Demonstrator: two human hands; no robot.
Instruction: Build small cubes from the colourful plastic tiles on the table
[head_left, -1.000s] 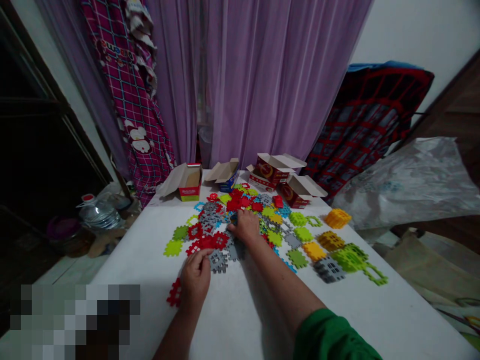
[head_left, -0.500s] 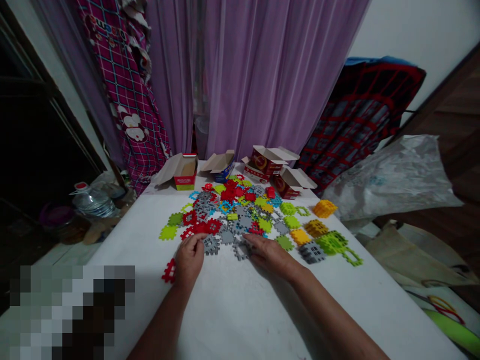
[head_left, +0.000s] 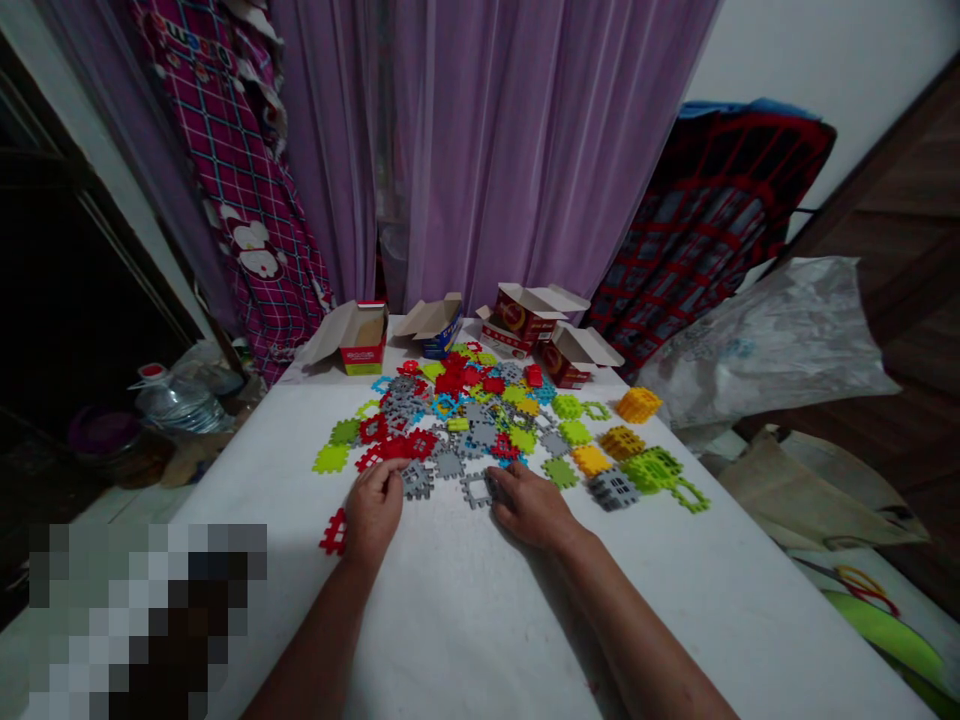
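My left hand [head_left: 375, 508] is closed at the left edge of a grey notched building tile [head_left: 418, 482] with a window pattern. A red tile [head_left: 334, 532] lies on the table by its outer side. My right hand [head_left: 531, 508] pinches the right side of a grey square frame tile [head_left: 475, 490] with an open middle. Between the hands, just beyond them, lies a solid grey tile [head_left: 449, 463]. Past it spreads a pile of red, grey, green, yellow and blue interlocking tiles [head_left: 480, 410].
Assembled cubes stand to the right: a grey cube [head_left: 613, 488], a green cube [head_left: 651, 468] and a yellow cube [head_left: 638, 404]. Open cardboard boxes, among them a red box [head_left: 364, 350] and a blue box [head_left: 441, 335], line the back of the white table [head_left: 465, 620].
My right hand has closed on the grey frame tile, which now shows more plainly. My left hand stays at the grey window tile. The whole view has shifted slightly.
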